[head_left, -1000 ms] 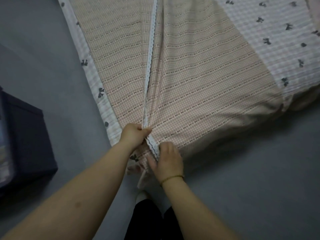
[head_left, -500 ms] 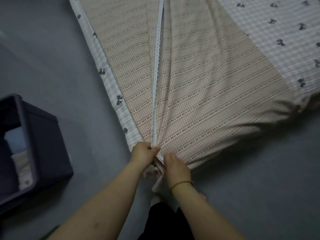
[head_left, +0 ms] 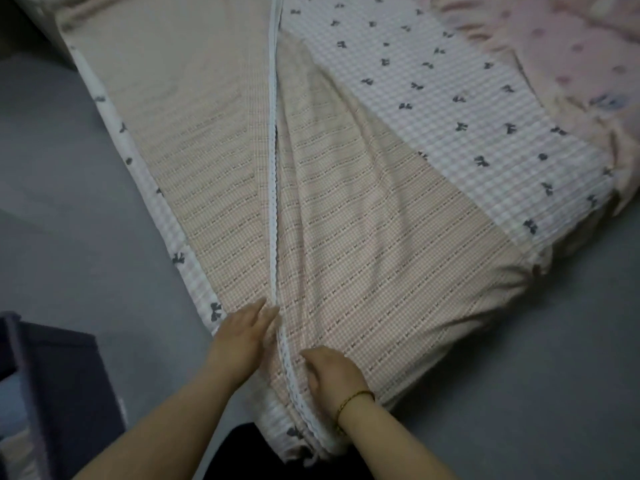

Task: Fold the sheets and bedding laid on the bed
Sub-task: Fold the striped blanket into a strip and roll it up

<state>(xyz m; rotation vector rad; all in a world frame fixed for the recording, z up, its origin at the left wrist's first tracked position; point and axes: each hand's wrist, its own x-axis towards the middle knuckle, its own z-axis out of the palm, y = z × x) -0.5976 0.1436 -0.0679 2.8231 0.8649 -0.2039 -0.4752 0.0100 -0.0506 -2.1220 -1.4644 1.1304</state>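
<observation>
The left hand (head_left: 242, 336) lies flat with fingers straight, the right hand (head_left: 332, 375) palm-down, fingers bent.

The scene is being viewed through a single wide-angle camera worn on the head, which is being aimed forward and steeply down. The bedding (head_left: 346, 237) is being framed from close above, with the floor (head_left: 69, 202) being taken in at both sides.

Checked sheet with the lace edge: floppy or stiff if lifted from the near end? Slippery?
Likely floppy: the sheet fans into wrinkles and sags at its right corner. Probably light, since it lies thin and flat under the left hand. The lace trim and woven checks suggest modest grip, not slick.
</observation>
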